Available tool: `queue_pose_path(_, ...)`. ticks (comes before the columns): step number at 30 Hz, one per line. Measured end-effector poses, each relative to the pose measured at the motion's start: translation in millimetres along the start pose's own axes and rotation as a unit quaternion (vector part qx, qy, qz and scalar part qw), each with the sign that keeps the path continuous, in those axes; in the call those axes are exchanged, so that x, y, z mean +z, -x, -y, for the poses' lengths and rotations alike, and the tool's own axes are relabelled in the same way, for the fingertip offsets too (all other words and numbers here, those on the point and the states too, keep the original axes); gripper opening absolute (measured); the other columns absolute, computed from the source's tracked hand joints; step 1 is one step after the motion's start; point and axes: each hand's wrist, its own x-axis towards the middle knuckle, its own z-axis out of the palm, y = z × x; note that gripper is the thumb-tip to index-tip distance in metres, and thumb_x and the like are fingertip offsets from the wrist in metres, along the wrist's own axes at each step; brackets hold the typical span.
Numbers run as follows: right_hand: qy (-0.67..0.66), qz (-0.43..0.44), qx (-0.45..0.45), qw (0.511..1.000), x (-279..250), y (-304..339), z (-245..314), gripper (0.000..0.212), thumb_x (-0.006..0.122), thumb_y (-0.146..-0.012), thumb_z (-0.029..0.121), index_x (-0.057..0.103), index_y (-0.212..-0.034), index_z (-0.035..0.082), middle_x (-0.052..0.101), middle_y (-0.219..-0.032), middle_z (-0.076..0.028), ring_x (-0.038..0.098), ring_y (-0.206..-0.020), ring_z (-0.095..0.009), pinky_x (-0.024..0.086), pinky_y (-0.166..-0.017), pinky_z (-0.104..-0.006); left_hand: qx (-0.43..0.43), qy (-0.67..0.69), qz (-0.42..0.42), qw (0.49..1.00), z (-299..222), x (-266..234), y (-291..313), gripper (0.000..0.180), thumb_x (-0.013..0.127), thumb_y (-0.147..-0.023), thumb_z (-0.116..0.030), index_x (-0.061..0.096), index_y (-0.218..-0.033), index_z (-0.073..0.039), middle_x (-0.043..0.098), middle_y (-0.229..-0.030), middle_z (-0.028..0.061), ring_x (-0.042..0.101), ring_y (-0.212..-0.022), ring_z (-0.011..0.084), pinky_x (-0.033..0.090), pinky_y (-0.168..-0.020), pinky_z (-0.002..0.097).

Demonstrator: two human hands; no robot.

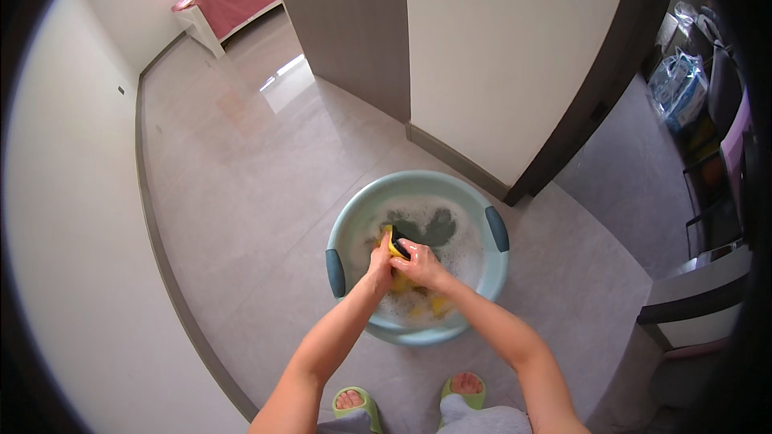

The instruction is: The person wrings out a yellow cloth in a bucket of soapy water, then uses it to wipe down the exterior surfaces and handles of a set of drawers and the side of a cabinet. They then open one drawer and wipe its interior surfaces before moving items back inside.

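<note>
A light blue plastic basin (359, 201) with dark blue-grey handles stands on the floor in front of me, holding soapy water (462, 261) topped with white foam. Over its middle, my left hand (380, 264) and my right hand (423, 266) are closed together on a yellow and black item (394, 242). Its kind is hard to make out, as my fingers cover much of it. The right hand looks wet, with suds on it. Below my hands, more yellow material (439, 305) shows through the foam, partly under water.
Close to the basin's far right is a wall corner with a dark skirting board (456, 159). A white wall (72, 217) runs along the left. Green slippers (354, 404) are on my feet. Through a doorway at right sit plastic bags (679, 88); a pink-covered bed (237, 0) stands far off.
</note>
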Motion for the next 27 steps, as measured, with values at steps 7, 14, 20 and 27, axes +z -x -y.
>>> queue_pose_path(7, 0.100, -0.076, -0.121, 0.985, 23, -2, 78, 0.038, 0.065, -0.085, 0.037, 0.058, -0.067, 0.005, 0.064, -0.071, -0.016, 0.064, -0.069, -0.037, 0.051, -0.064, -0.0463, 0.062, 0.278, 0.187, 0.940, 47, -45, -101, 0.042, 0.057, -0.093, -0.053, 0.058, -0.106, -0.013, 0.063, -0.100, 0.0080, 0.063, -0.088, 0.0237, 0.053, -0.077, 0.0412)
queue_pose_path(14, 0.256, -0.101, -0.007, 0.961, -16, -32, 1, 0.044, 0.061, -0.088, 0.046, 0.061, -0.070, 0.006, 0.064, -0.068, -0.020, 0.064, -0.068, -0.042, 0.050, -0.061, -0.0512, 0.000, 0.060, 0.132, 0.989, -5, 14, 30, 0.029, 0.057, -0.095, -0.035, 0.059, -0.110, -0.010, 0.065, -0.102, 0.0077, 0.064, -0.093, 0.0233, 0.054, -0.080, 0.0397)
queue_pose_path(20, 0.254, -0.062, 0.046, 0.964, -27, -25, -38, 0.036, 0.068, -0.084, 0.028, 0.058, -0.111, 0.006, 0.063, -0.105, -0.023, 0.060, -0.099, -0.043, 0.049, -0.085, -0.0498, 0.191, -0.238, -0.042, 0.951, -11, -26, 28, 0.039, 0.066, -0.082, -0.019, 0.058, -0.116, -0.003, 0.064, -0.105, 0.0142, 0.064, -0.097, 0.0277, 0.051, -0.085, 0.0397)
queue_pose_path(27, 0.400, 0.046, 0.086, 0.911, -12, -42, -72, 0.047, 0.068, -0.081, 0.014, 0.057, -0.125, 0.005, 0.060, -0.113, -0.022, 0.057, -0.109, -0.039, 0.047, -0.093, -0.0483, 0.141, -0.343, -0.038, 0.928, 11, -27, 9, 0.049, 0.071, -0.074, -0.013, 0.059, -0.121, -0.004, 0.066, -0.110, 0.0153, 0.063, -0.103, 0.0271, 0.051, -0.087, 0.0366)
